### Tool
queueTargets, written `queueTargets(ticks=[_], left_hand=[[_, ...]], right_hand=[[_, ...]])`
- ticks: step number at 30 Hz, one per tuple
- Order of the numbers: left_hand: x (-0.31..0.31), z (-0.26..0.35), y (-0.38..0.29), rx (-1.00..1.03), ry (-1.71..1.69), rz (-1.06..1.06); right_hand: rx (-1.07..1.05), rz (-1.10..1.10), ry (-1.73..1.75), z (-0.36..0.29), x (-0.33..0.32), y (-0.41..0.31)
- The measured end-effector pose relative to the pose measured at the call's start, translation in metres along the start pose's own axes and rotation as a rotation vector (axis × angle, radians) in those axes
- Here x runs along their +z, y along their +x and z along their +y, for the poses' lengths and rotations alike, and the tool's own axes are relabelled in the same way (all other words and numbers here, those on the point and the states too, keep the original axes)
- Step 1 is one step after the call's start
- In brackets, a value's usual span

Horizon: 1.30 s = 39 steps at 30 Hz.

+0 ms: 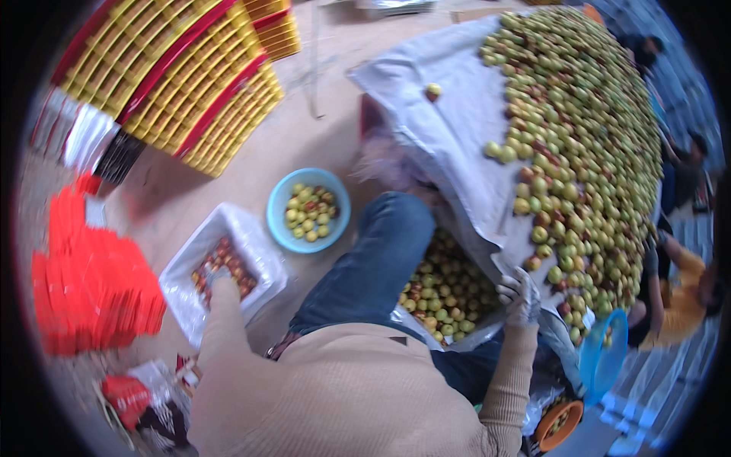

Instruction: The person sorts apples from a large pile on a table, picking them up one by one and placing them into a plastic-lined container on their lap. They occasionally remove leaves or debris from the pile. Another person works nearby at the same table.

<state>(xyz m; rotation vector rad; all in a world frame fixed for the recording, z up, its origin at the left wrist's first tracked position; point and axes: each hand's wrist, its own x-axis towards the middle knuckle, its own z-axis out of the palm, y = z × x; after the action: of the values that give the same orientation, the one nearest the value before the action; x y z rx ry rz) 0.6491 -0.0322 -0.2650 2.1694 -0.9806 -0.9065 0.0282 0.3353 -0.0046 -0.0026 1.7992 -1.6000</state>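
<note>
My left hand [219, 275], in a pale glove, reaches down into a box lined with clear plastic [265, 260]. Reddish jujubes [231, 254] lie in it around my fingers; blur hides whether I grasp any. My right hand [521, 300], gloved in white, is at the near edge of a white cloth [451, 131], its fingers curled. What it grips, if anything, is unclear. A large heap of green and red jujubes [577, 137] covers the far side of this cloth. Between my legs sits a plastic-lined container of greener jujubes [451, 311], just left of my right hand.
A light-blue basin [274, 214] holding jujubes stands ahead, right of the lined box. Yellow crates [188, 85] are stacked front left, above a pile of red folded material [97, 285]. A blue basket [602, 360] and orange bowl [577, 411] are at right. People [682, 280] sit beyond the heap.
</note>
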Motion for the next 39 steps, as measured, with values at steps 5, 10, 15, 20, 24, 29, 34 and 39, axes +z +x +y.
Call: queueTargets(ticks=[5, 10, 15, 20, 24, 29, 34, 39], left_hand=[[0.139, 0.130, -0.052, 0.678, -0.385, -0.337], [0.242, 0.354, -0.346, 1.660, 0.214, -0.671], [0.321, 0.400, -0.539, 2.099, 0.188, -0.865], [0.347, 0.386, -0.637, 1.939, 0.737, -0.987], [0.365, 0.364, -0.638, 1.785, 0.743, -1.128], [0.337, 0.356, -0.618, 0.510, -0.193, -1.885], [0.340, 0.375, -0.602, 0.642, 0.009, -2.082], [0.399, 0.412, -0.579, 1.220, -0.219, -1.342]], right_hand=[[-0.146, 0.151, 0.173, -0.030, -0.044, 0.028], [-0.123, 0.329, 0.405, -0.011, -0.069, 0.049], [-0.072, 0.231, 0.407, -0.007, -0.055, 0.067], [-0.120, 0.316, 0.511, -0.024, -0.056, 0.074], [-0.138, 0.307, 0.517, -0.025, -0.055, 0.081], [-0.408, 0.117, 0.213, -0.033, -0.041, 0.079], [-0.249, 0.017, 0.336, -0.024, -0.044, 0.082], [-0.217, 0.228, 0.491, -0.041, -0.051, 0.077]])
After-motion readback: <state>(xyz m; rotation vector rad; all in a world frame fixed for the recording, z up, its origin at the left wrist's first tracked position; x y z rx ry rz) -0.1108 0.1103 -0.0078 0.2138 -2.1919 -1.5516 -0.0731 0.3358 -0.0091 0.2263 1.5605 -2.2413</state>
